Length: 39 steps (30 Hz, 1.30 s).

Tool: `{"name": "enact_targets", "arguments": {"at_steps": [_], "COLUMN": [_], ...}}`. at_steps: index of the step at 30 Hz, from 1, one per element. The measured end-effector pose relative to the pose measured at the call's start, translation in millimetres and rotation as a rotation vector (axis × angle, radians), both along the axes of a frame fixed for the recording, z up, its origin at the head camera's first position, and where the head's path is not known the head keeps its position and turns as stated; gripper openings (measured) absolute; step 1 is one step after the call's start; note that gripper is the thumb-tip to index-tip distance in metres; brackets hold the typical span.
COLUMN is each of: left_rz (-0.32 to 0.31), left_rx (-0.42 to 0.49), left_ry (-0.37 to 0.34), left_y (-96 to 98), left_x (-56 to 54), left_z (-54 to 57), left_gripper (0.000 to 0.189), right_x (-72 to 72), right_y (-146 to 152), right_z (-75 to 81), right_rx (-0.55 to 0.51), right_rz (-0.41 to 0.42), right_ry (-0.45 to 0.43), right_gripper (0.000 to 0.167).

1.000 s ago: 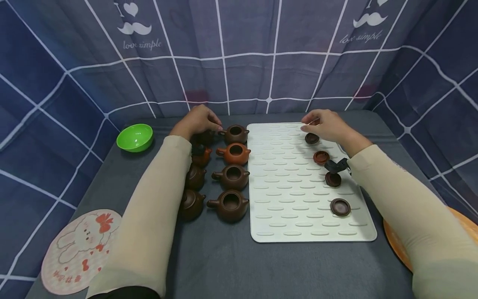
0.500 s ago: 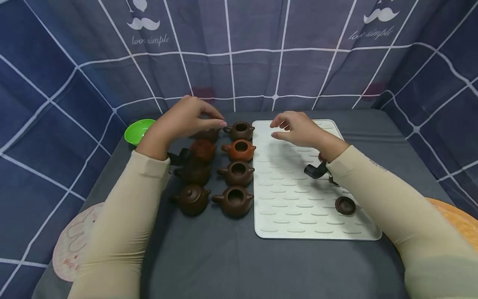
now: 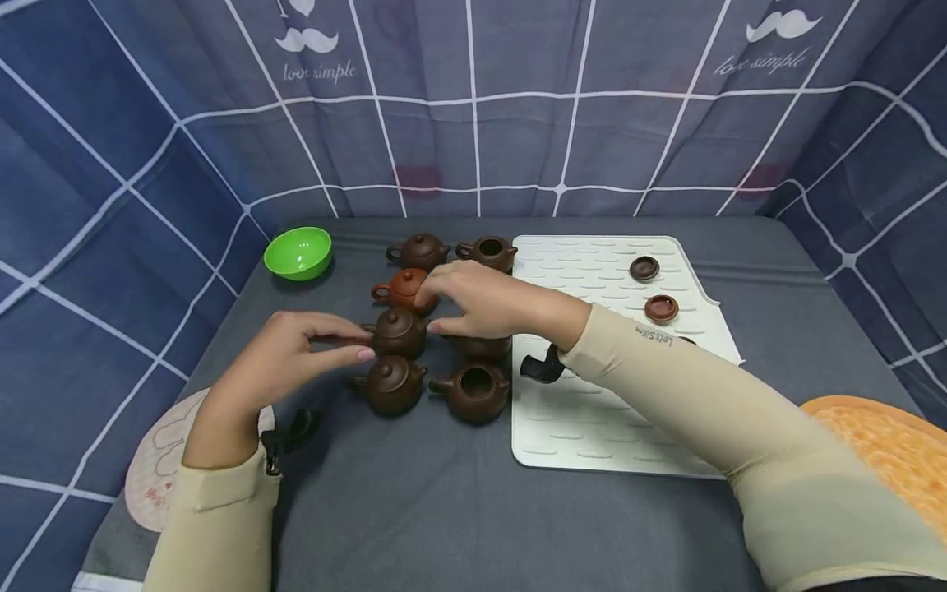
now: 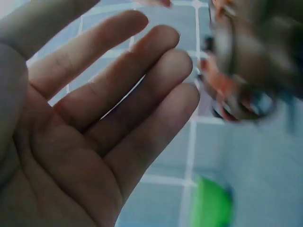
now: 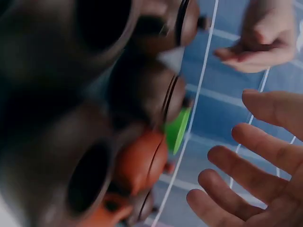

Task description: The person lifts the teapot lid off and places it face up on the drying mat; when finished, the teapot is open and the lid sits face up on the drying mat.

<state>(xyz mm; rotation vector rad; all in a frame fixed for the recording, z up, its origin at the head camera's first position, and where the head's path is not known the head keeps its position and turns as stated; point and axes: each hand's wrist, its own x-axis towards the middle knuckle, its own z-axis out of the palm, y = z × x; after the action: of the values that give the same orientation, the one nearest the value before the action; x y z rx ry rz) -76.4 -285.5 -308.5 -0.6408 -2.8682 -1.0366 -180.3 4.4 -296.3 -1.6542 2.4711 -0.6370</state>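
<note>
Head view: four lidded teapots in the left column, three brown and one orange-red [image 3: 408, 291]. Right column: three lidless brown teapots [image 3: 478, 406] countable, one partly behind the right hand [image 3: 503, 304]. White mat [image 3: 573, 436] right of these; on its right half two small lids [image 3: 644, 269] show plainly, a third only as a sliver past the sleeve [image 3: 666, 362]. One green bowl [image 3: 298, 253] far left, one rabbit-print mat [image 3: 159, 460] near left, one orange round mat [image 3: 873, 448] at right. Left hand [image 3: 284, 362] reaches in from the left, fingertips at the handle side of the third lidded teapot from far; contact unclear. Right hand spans the right column, fingertips beside the orange-red teapot.

Left wrist view: left palm bare, grip released, fingers long; teapots blurred.

Right wrist view: right hand released too, fingers spread; four lidded teapots, two dark mouths.
</note>
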Motion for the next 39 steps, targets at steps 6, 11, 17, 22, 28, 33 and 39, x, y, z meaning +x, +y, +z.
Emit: {"name": "enact_targets", "arguments": {"at_steps": [6, 11, 17, 22, 28, 33, 39], "left_rz": [0.076, 0.074, 0.050, 0.049, 0.047, 0.047, 0.054], "left_rx": [0.063, 0.092, 0.118, 0.075, 0.054, 0.040, 0.029], "left_ry": [-0.083, -0.081, 0.002, 0.081, 0.104, 0.146, 0.177], "left_y": [-23.0, -26.6, -27.0, -26.9, -23.0, -20.9, -19.7], "left_x": [18.6, 21.2, 22.4, 19.8, 15.9, 16.0, 15.4], "left_z": [-33.8, -50.4, -62.1, -64.8, -68.4, -70.7, -70.6], "left_gripper": [0.033, 0.033, 0.024, 0.018, 0.018, 0.017, 0.017], "right_x": [23.6, 35.2, 38.4, 34.9, 32.8, 32.8, 34.1], "right_y": [-32.2, -50.2, -54.1, -51.4, -50.7, -53.9, -58.2], "right_z": [-3.5, -10.1, -17.3, -21.2, -23.4, -26.0, -28.7], "right_rx": [0.107, 0.167, 0.177, 0.158, 0.152, 0.147, 0.143], "right_rz": [0.123, 0.202, 0.220, 0.241, 0.264, 0.254, 0.241], "right_ry": [0.032, 0.041, 0.012, 0.008, 0.003, -0.009, -0.005], "right_gripper": [0.042, 0.051, 0.050, 0.043, 0.039, 0.038, 0.035]}}
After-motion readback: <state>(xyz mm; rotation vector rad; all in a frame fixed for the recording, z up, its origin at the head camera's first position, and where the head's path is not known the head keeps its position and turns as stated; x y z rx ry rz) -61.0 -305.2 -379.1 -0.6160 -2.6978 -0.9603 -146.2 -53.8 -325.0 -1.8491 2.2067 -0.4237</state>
